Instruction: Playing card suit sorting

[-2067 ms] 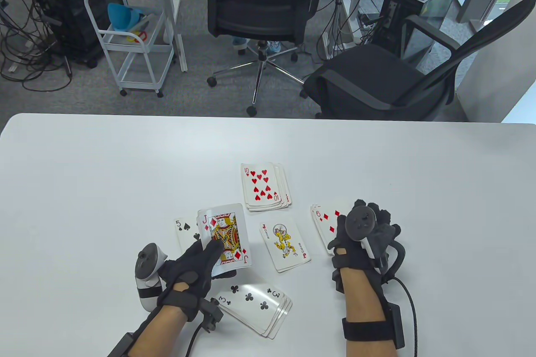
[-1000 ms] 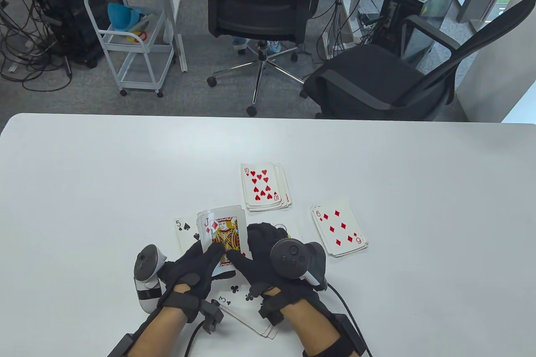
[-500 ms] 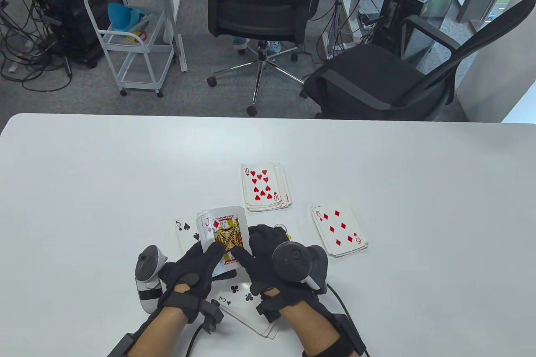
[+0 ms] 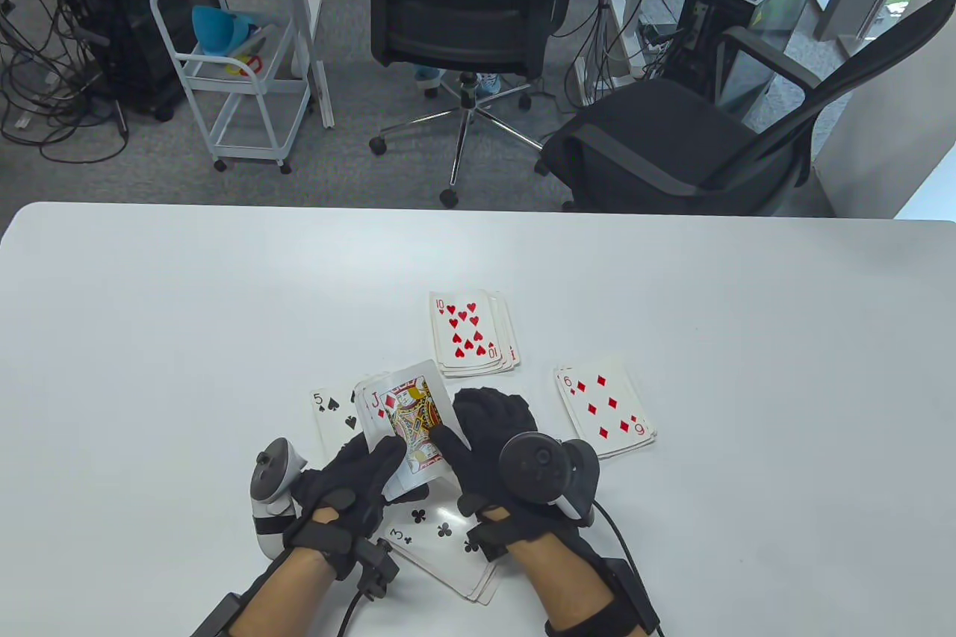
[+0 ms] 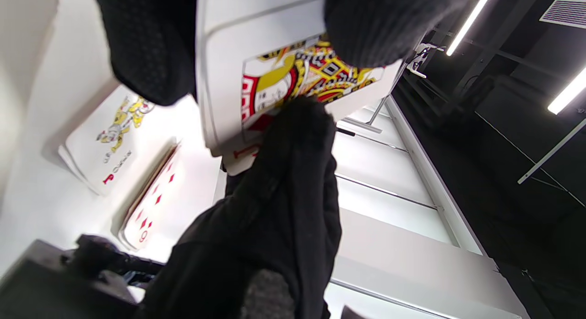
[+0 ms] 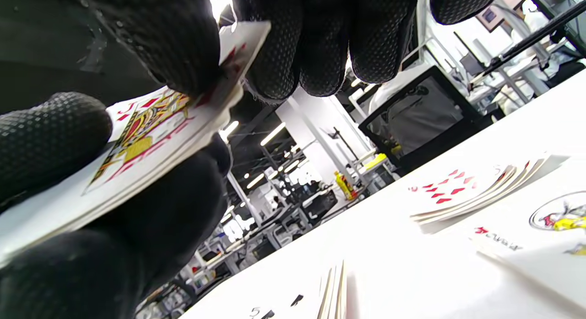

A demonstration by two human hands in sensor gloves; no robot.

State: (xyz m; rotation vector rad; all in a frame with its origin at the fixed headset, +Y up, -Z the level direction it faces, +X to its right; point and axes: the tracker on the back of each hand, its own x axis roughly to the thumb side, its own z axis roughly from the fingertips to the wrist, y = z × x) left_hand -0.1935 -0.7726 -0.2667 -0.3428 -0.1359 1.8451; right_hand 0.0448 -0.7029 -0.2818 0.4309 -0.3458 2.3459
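Left fingers: we are curling our left hand (image 4: 351, 476) round the deck (image 4: 388, 435), thumb lying on its face.
Right fingers: our right hand (image 4: 489, 454) is pinching the jack (image 4: 414, 417), thumb on top, fingers (image 6: 320, 49) under its edge.
Where: the jack is sitting just ahead of both thumbs, above the surface (image 4: 149, 308); diamonds (image 4: 605, 405) are lying right of our right fingers.
Risk: we are judging a second card could be dragging off with the jack, since the deck is fanning.
Risk: jokers (image 5: 107, 145) are lying under the path right, so a low carry could be scattering them.
Room: open surface is lying beyond hearts (image 4: 470, 334), well ahead of our fingers; clubs (image 4: 448, 551) are crowding our wrists.
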